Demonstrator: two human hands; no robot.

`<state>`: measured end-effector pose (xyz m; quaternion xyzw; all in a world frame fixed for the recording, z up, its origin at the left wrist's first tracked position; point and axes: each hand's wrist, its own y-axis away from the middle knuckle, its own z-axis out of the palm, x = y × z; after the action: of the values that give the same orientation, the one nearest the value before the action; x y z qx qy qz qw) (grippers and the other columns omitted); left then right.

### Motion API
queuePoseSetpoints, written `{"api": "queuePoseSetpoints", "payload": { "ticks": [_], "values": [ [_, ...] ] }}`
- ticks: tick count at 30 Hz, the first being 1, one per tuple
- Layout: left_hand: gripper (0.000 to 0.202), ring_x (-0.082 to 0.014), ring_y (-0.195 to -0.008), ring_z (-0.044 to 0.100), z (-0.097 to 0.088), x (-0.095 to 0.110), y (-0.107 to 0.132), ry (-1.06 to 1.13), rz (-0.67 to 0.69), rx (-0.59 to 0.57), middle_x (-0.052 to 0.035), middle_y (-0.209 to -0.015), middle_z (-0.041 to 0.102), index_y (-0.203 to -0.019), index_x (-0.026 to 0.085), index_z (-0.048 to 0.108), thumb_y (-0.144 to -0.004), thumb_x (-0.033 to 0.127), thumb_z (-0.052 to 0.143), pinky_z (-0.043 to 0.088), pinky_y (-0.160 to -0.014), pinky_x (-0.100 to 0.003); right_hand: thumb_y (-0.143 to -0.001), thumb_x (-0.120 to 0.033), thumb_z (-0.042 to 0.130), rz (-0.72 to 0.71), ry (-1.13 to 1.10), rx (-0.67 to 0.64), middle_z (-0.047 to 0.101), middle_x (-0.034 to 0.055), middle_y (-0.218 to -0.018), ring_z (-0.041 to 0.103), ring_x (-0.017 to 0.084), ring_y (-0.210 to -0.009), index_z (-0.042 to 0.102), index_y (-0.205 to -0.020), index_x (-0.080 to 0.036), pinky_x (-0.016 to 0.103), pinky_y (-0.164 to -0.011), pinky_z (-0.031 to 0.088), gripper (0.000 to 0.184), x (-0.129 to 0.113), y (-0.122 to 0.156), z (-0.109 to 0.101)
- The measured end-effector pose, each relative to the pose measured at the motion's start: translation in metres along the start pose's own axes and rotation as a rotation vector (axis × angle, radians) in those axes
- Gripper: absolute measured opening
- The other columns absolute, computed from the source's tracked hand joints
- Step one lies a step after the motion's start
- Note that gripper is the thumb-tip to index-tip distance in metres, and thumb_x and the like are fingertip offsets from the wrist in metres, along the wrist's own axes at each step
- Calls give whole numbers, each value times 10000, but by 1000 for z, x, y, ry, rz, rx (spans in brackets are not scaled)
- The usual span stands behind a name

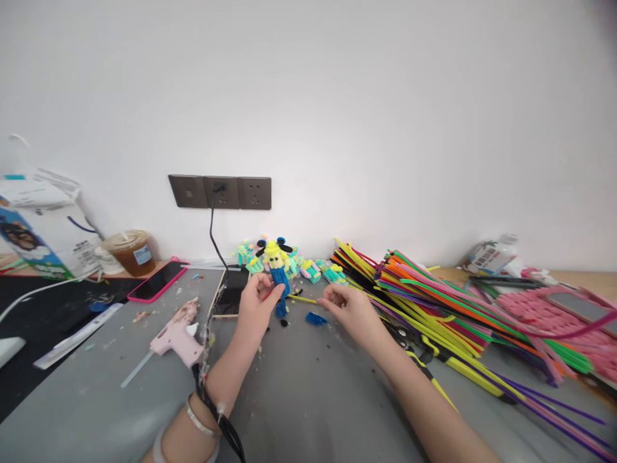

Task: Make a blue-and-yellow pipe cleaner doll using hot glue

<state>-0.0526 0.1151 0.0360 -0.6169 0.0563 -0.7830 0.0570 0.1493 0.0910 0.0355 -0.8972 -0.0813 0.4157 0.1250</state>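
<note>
My left hand (260, 297) is closed around a small pipe-cleaner doll (279, 275) with a yellow head, black-and-blue ear-like tips and a blue body. The doll is held upright in front of the wall. A short yellow pipe cleaner (304, 299) runs from beside the doll to my right hand (344, 305), whose thumb and fingers pinch its end. Whether its other end is fixed to the doll cannot be made out. Just below, between the hands, a small blue pipe-cleaner piece (315, 318) lies on the grey mat. Several pastel pipe-cleaner pieces (311, 270) are heaped behind the doll.
Bundles of coloured pipe cleaners (424, 289) spread over the right side, with yellow-handled pliers (463, 373) beside them. On the left lie a pink glue gun (178, 337), its cord passing my left forearm, a pink-cased phone (159, 281) and a drink cup (130, 251).
</note>
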Motion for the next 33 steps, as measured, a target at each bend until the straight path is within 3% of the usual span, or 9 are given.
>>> {"api": "queuePoseSetpoints", "payload": {
  "ticks": [5,9,11,15,18,20,23,28,33],
  "values": [
    [404,-137,-710,584,-1,-7,-2,4,15,-20,33,-749,575,-727,216,412,-656,329,793,481,-697,-260,-848,-337,612,-92,-67,94,718,50,-713,596,194,-641,705,-744,-193,286,-594,412,200,-14,4,-1],
    [390,-125,-670,546,0,-15,-4,-16,52,-36,49,-700,530,-692,214,425,-643,318,798,462,-662,-247,-949,-282,516,-296,-233,236,709,54,-755,637,200,-733,677,-755,-194,312,-698,472,267,-55,20,14],
    [387,-127,-650,539,1,-18,-5,-16,48,-49,53,-673,511,-671,216,425,-640,320,797,454,-647,-249,-969,-226,476,-429,-259,144,707,64,-838,642,204,-830,665,-821,-196,338,-792,495,242,-84,28,30],
    [385,-153,-693,589,3,-17,-2,-13,40,-74,38,-722,559,-701,227,437,-626,310,805,473,-671,-271,-887,-209,625,-612,-146,-125,670,121,-1149,601,231,-1116,659,-981,-166,362,-993,483,109,-147,37,81],
    [373,-170,-755,623,4,-15,1,-21,40,-82,24,-755,590,-735,222,469,-613,280,817,485,-702,-273,-822,-274,710,-402,163,-373,630,183,-1240,616,305,-1114,594,-1184,-124,444,-875,569,409,-182,35,127],
    [376,-179,-786,644,4,-14,1,-20,35,-90,5,-793,628,-758,216,481,-611,271,822,492,-716,-276,-835,-172,672,-311,241,-372,606,278,-1250,633,361,-1092,553,-1256,-52,489,-769,594,453,-196,29,154],
    [355,-194,-816,670,4,-13,0,-11,26,-109,-22,-826,670,-793,211,500,-636,273,812,503,-745,-296,-882,-25,505,-160,405,-415,611,341,-1224,655,377,-1085,450,-1372,28,473,-688,605,496,-202,16,177],
    [332,-199,-853,677,6,-14,1,27,11,-145,-26,-809,687,-860,206,523,-669,240,791,506,-797,-313,-817,-71,592,-147,366,-562,701,325,-1044,720,379,-967,321,-1431,85,482,-712,595,690,-193,0,174],
    [353,-199,-849,679,9,-13,5,38,-8,-158,-19,-796,683,-871,203,532,-651,213,807,516,-789,-313,-821,-270,647,-130,95,-464,729,250,-1013,734,369,-885,484,-1296,-31,440,-689,586,557,-188,4,153]
  ]
}}
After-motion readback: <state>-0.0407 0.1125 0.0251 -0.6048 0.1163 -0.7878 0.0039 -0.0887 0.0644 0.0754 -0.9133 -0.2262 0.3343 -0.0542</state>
